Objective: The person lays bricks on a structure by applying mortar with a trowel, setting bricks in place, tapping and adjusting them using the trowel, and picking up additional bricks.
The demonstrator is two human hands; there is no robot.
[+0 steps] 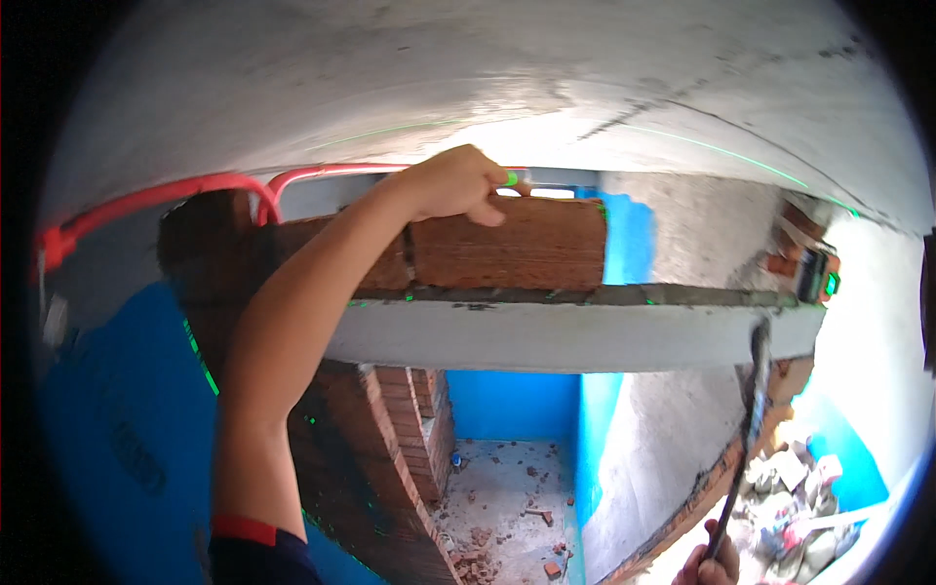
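A reddish-brown brick block [517, 249] stands on a grey concrete lintel [565, 333] above a doorway. My left arm reaches up across the view, and my left hand [458, 185] is closed over the block's top edge, its thumb on the near face. The far fingers are partly hidden, and a green laser spot lights a fingertip. Low at the right, my right hand [710, 564] is wrapped round the lower end of a long dark metal bar [748, 429]. The bar points upward, and its thicker grey end overlaps the lintel in view.
Red pipe [195, 185] runs under the ceiling at the left. A small dark device with a green light [814, 275] sits at the lintel's right end. Brick rubble [478, 565] lies on the floor beyond the doorway, and bags [790, 487] are piled below right.
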